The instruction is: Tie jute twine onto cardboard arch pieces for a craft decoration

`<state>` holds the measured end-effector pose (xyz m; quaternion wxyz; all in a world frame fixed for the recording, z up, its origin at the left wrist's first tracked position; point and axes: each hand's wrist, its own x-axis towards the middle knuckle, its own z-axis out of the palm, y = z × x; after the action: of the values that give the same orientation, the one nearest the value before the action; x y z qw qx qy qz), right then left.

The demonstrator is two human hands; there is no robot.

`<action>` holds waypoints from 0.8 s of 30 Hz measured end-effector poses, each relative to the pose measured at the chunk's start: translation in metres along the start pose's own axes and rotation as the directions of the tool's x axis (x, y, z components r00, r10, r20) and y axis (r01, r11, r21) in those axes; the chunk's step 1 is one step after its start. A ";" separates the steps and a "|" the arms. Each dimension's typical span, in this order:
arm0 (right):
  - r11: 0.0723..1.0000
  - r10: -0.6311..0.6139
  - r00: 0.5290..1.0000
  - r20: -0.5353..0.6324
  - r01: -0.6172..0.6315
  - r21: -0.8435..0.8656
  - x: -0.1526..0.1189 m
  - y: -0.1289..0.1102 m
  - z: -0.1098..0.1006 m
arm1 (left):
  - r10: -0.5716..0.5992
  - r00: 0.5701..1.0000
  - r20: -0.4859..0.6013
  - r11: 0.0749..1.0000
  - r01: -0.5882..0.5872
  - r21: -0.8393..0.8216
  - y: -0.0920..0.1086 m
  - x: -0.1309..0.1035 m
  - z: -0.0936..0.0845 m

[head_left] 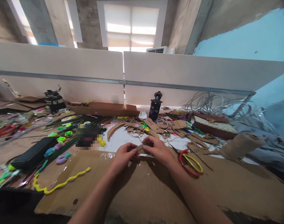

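Note:
Just above a cardboard sheet (132, 189), both hands meet around a small tan piece (140, 148) that looks wrapped in twine. My left hand (126, 155) pinches its left end between thumb and fingers. On its right end, my right hand (157, 149) closes with thumb and index finger. The fingers hide part of the piece. Scissors (191, 163) with red and yellow handles lie on the cardboard to the right of my right hand. A cone of twine (241, 146) rests on its side farther right.
Cardboard scraps (177, 124) and a black bottle (155, 107) stand beyond my hands. At left are a black case (34, 152), a yellow fuzzy stem (62, 184) and green stalks. A patterned bag (214, 126) and coiled pale strips (209, 101) sit at right, before a white partition (179, 70).

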<state>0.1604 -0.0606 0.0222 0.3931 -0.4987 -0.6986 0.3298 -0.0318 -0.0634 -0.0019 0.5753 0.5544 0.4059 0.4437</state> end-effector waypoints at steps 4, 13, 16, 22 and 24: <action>1.000 0.002 1.000 -0.020 -0.002 -0.029 0.000 0.000 -0.001 | 0.046 0.999 -0.017 0.991 -0.044 0.123 0.002 -0.002 0.003; 0.998 -0.020 0.999 -0.036 0.018 -0.055 0.000 0.001 0.002 | -0.009 1.000 0.023 0.999 0.010 -0.040 0.002 -0.002 0.004; 0.999 -0.023 0.999 -0.029 0.021 -0.044 -0.001 0.001 0.001 | -0.014 0.999 0.031 0.998 0.016 -0.062 0.001 -0.003 0.003; 0.999 -0.017 1.000 0.014 0.017 -0.045 -0.004 -0.007 0.005 | -0.026 0.999 0.038 0.997 0.029 -0.065 -0.002 -0.003 0.002; 0.996 -0.018 0.999 0.037 0.021 -0.084 -0.006 -0.012 0.006 | -0.016 0.998 0.058 0.999 0.019 -0.045 -0.002 -0.003 0.002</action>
<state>0.1505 -0.0704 0.0284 0.3622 -0.5020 -0.7236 0.3054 -0.0306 -0.0669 -0.0043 0.6031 0.5502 0.3839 0.4314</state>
